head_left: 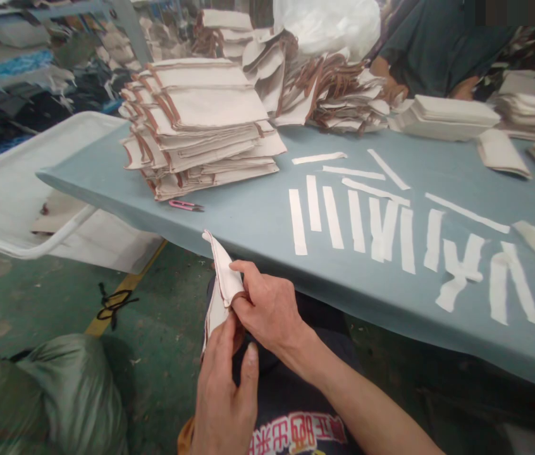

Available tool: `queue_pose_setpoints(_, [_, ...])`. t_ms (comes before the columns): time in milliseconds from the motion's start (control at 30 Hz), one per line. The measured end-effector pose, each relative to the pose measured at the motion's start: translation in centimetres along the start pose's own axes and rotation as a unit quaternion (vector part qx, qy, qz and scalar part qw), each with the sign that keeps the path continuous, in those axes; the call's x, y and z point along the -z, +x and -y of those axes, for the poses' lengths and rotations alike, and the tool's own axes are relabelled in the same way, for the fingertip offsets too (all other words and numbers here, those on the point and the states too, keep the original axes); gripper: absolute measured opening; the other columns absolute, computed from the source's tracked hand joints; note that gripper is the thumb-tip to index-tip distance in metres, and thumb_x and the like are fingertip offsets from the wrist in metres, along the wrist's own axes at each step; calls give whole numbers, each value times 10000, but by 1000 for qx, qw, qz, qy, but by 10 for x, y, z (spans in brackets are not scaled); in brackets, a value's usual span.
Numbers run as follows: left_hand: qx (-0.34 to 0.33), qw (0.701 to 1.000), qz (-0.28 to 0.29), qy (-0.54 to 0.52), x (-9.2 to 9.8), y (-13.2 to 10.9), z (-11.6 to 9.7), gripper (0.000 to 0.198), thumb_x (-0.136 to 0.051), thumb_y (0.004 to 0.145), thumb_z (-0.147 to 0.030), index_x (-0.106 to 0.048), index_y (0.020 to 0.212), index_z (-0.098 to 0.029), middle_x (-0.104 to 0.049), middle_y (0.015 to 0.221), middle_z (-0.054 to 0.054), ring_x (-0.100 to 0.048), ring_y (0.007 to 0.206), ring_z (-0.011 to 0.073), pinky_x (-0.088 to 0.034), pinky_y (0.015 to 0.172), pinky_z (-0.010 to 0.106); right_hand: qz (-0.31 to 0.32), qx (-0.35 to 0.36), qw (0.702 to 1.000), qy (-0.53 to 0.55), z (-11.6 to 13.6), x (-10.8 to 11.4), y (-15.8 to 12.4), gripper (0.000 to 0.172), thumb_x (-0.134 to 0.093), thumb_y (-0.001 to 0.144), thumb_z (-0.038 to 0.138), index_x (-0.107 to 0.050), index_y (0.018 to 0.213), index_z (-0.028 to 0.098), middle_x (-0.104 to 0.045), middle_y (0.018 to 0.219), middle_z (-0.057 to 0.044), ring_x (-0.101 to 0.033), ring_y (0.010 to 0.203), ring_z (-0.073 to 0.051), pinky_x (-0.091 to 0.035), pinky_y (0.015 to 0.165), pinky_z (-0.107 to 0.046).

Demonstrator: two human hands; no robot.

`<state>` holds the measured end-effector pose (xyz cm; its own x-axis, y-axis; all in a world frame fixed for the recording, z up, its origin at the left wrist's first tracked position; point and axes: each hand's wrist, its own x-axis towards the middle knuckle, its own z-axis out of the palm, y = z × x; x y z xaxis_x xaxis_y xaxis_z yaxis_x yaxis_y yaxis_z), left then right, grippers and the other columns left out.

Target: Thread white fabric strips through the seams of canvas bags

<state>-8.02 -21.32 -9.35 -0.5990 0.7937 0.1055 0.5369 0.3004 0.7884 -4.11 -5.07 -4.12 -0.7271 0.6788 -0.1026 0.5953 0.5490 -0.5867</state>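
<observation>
My right hand (270, 306) is closed on a cream cloth piece (222, 272) with brown edging, its thumb and forefinger at the folded part. The cloth stands upright over my lap, just off the table's front edge. My left hand (227, 382) lies against the lower part of the same cloth. Its fingers are stretched upward and the thumb stands apart; some fingertips are hidden by the fold. Beyond the cloth, pink thread snips (186, 206) lie on the blue-grey table (248, 218) beside a tall stack of brown-edged cloth pieces (201, 126).
Many white strips (381, 227) are spread over the table's right half. More cloth heaps (343, 88) and folded stacks (455, 117) stand at the back, where a person in dark clothing (442, 47) sits. At left are a white-framed cart (73, 227) and a green sack (75, 392).
</observation>
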Motion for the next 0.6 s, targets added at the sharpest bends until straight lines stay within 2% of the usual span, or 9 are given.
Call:
queue_pose_setpoints(100, [19, 1000, -22, 7, 3, -2, 6, 548, -562, 1112, -388, -503, 1632, -224, -613, 1615, 180, -624, 1468, 311, -569, 1183, 484, 8, 15, 1000, -6, 0, -3, -4, 457, -579, 930, 176, -677, 1374, 224, -866, 1007, -83, -823, 928, -261, -467, 716, -313])
queue_pose_setpoints(167, [29, 999, -30, 11, 10, -1, 10, 597, -575, 1105, -405, -469, 1671, -246, -499, 1733, 160, -488, 1596, 316, -455, 1293, 514, 15, 23, 1000, -9, 2, -5, -6, 444, -588, 957, 196, -666, 1393, 219, -871, 1029, -97, -830, 938, -264, -475, 713, -308])
queue_pose_setpoints(200, [39, 999, -17, 6, 14, -1, 12, 600, -576, 1103, -422, -478, 1671, -256, -472, 1758, 144, -440, 1630, 315, -390, 1335, 524, 21, 25, 999, -9, 4, -5, -6, 454, -594, 959, 199, -657, 1409, 216, -872, 1024, -98, -832, 938, -265, -480, 710, -305])
queue_pose_setpoints(267, [76, 996, 41, -27, 23, 2, 13, 552, -558, 1100, -480, -576, 1604, -257, -530, 1724, 130, -455, 1621, 320, -330, 1362, 526, 31, 31, 999, -9, 8, -4, -6, 499, -598, 948, 192, -633, 1445, 209, -874, 1006, -96, -836, 930, -268, -495, 707, -305])
queue_pose_setpoints(300, [105, 992, 52, -50, 27, 5, 11, 529, -537, 1099, -518, -636, 1544, -250, -592, 1673, 131, -510, 1583, 327, -352, 1350, 520, 33, 34, 999, -8, 10, -3, -6, 522, -592, 943, 187, -620, 1464, 203, -873, 997, -96, -839, 927, -272, -505, 709, -309])
queue_pose_setpoints(367, [154, 983, 28, -98, 36, 15, 2, 538, -503, 1090, -588, -720, 1425, -229, -703, 1546, 133, -643, 1452, 334, -476, 1265, 481, 25, 47, 999, -1, 15, -4, -6, 540, -571, 944, 190, -601, 1483, 188, -870, 989, -99, -843, 922, -285, -530, 713, -323])
queue_pose_setpoints(467, [160, 979, -21, -127, 49, 35, -20, 557, -586, 1021, -639, -766, 1305, -194, -821, 1287, 112, -786, 1125, 299, -643, 963, 357, -18, 110, 993, 37, 25, -15, -10, 559, -548, 953, 218, -561, 1507, 142, -863, 994, -117, -844, 886, -288, -566, 697, -332])
queue_pose_setpoints(533, [145, 983, -45, -103, 60, 48, -32, 529, -633, 979, -629, -797, 1156, -158, -843, 1034, 89, -781, 878, 260, -627, 754, 301, -79, 184, 976, 88, 32, -26, -17, 588, -540, 964, 240, -507, 1531, 86, -857, 1011, -142, -838, 842, -272, -586, 682, -327])
queue_pose_setpoints(600, [131, 986, -72, -71, 72, 57, -39, 482, -625, 977, -599, -795, 978, -149, -787, 806, 56, -708, 698, 223, -560, 616, 277, -146, 255, 945, 142, 36, -31, -27, 595, -528, 993, 250, -449, 1544, 39, -851, 1009, -152, -819, 772, -243, -594, 658, -314])
